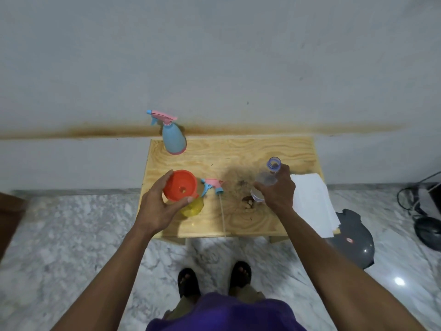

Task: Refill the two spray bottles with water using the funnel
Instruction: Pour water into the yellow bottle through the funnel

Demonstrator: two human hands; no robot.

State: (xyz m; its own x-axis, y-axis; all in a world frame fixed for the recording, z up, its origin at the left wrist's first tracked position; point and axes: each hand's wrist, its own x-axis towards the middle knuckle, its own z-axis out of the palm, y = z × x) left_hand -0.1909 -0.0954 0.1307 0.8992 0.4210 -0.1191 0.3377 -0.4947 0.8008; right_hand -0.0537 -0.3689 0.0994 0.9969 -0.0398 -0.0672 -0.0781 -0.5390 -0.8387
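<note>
One small wooden table [241, 149] stands against a stained grey wall on marble floor. The left hand [155, 206] cups the orange funnel [180, 185] seated in the yellow bottle [192, 206]; the right hand [276, 189] grips a clear water bottle [268, 174]. The blue spray bottle [173, 137] stands behind. No writing is legible.

Single head-worn wide-angle view, looking steeply down, close over a small wooden table [262, 149], wall beyond

orange funnel [180, 185] atop yellow bottle [192, 206]; blue bottle [174, 139] upright behind.
</note>
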